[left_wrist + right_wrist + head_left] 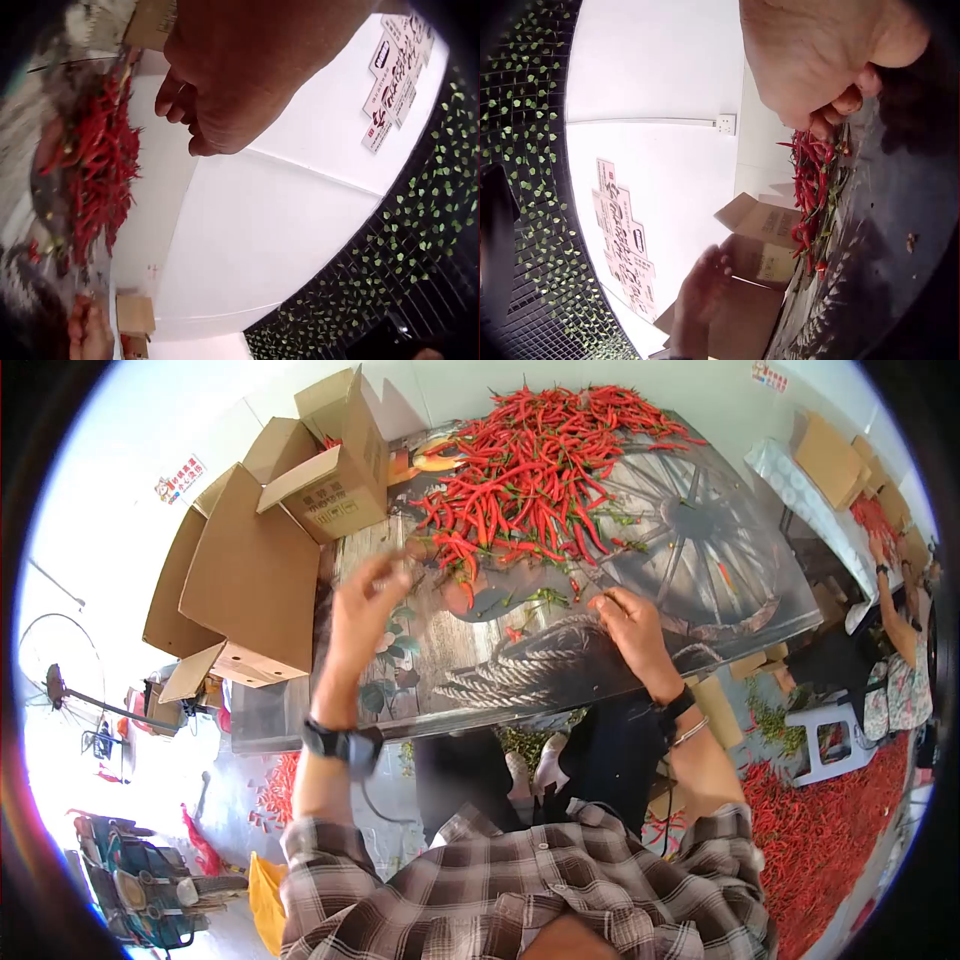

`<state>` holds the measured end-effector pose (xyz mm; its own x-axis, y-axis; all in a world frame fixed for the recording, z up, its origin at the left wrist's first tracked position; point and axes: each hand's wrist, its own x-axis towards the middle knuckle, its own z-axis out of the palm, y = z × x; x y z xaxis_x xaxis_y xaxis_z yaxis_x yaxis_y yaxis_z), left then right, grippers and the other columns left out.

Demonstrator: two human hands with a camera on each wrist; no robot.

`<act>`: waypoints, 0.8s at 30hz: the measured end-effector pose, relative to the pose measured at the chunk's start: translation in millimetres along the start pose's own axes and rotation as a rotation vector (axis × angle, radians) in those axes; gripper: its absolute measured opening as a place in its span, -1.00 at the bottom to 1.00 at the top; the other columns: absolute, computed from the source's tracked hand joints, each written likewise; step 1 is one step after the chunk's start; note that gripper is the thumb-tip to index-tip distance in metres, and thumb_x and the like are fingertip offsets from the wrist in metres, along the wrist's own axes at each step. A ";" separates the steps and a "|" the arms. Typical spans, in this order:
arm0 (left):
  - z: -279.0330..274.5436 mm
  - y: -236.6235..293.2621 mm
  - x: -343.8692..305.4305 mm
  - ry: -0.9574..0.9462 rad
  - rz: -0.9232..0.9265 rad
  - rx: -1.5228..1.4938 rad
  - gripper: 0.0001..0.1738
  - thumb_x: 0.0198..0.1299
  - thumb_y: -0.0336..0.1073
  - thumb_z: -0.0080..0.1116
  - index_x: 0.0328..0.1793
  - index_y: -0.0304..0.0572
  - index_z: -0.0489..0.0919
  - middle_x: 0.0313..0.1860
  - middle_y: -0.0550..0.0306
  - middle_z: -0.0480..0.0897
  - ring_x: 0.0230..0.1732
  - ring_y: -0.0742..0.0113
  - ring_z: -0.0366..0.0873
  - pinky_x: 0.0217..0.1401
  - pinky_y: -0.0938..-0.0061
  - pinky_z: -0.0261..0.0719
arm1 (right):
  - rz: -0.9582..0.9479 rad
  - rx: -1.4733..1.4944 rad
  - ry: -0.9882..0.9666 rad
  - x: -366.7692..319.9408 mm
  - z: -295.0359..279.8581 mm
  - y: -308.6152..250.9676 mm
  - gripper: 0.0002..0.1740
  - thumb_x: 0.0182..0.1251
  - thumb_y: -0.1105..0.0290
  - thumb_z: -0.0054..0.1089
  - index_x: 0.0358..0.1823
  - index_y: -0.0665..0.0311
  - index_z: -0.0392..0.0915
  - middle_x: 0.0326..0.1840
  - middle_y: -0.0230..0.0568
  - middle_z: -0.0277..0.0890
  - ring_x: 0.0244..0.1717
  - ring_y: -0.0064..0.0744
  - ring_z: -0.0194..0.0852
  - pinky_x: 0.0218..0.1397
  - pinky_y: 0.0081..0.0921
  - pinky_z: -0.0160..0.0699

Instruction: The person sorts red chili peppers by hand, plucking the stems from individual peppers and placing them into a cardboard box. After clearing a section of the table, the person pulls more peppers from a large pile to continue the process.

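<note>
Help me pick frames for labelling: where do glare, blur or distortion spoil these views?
Head view: glare washes out the left side, lens distortion bends the scene inside black edges, and the left hand is motion-blurred. Left wrist view: the chili peppers look soft, the wall bright. Right wrist view: the left hand is blurred, the corners dark.

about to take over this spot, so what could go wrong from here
The left hand is raised near the large carton by the left edge of the table; a knock might shift it. The green bits lying before the pepper pile could get mixed in with it. Peppers spread over the floor could be crushed if stepped on.
</note>
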<state>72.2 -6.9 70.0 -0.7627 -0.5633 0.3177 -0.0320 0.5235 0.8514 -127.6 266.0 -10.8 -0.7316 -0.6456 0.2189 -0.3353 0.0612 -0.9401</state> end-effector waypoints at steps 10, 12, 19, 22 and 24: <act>51.6 -12.5 -103.3 -0.064 0.051 0.191 -0.59 0.03 -0.43 0.21 0.06 -0.35 0.49 0.04 -0.08 0.48 0.07 0.09 0.45 0.11 0.38 0.43 | -0.177 -0.020 0.182 26.1 4.1 6.3 -0.76 0.31 0.33 0.07 -0.12 0.36 0.50 -0.28 -0.30 0.52 -0.27 -0.55 0.49 -0.20 -0.57 0.45; 56.3 -11.8 -106.8 -0.034 0.088 0.225 -0.60 0.04 -0.43 0.20 0.05 -0.35 0.50 0.05 -0.08 0.48 0.07 0.07 0.45 0.12 0.37 0.42 | -0.138 -0.005 0.101 22.3 -2.1 -2.1 -0.75 0.31 0.37 0.07 -0.07 0.38 0.48 -0.11 -0.23 0.52 -0.07 -0.51 0.48 -0.01 -0.54 0.43; 61.8 -11.5 -111.5 0.052 0.144 0.259 -0.67 0.04 -0.44 0.19 -0.01 -0.34 0.55 0.05 -0.07 0.50 0.04 0.04 0.46 0.09 0.35 0.43 | -0.305 -0.231 -0.124 31.8 30.9 -8.8 -0.66 0.27 0.30 0.08 -0.02 0.39 0.47 -0.06 -0.09 0.49 -0.04 -0.17 0.48 0.06 -0.39 0.41; 61.3 -14.5 -112.0 0.073 0.165 0.239 -0.71 0.04 -0.45 0.18 -0.07 -0.32 0.58 0.01 -0.05 0.52 -0.02 0.06 0.48 0.05 0.36 0.45 | -0.436 -0.360 -0.185 28.9 53.8 -26.8 -0.60 0.20 0.24 0.12 -0.03 0.38 0.48 -0.02 -0.03 0.47 0.03 -0.02 0.39 0.15 -0.29 0.33; 59.6 -16.7 -112.8 0.073 0.163 0.267 -0.74 0.09 -0.42 0.15 -0.08 -0.36 0.58 0.00 -0.05 0.53 0.00 0.12 0.51 0.08 0.42 0.44 | -0.481 -0.328 -0.304 32.5 72.2 -21.1 -0.62 0.18 0.24 0.14 -0.05 0.33 0.52 0.00 -0.05 0.48 0.08 -0.08 0.35 0.19 -0.32 0.27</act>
<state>120.2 86.0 -4.9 -0.7238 -0.4976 0.4780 -0.0894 0.7545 0.6501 -101.4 188.8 -2.7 -0.2712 -0.8422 0.4660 -0.7817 -0.0898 -0.6171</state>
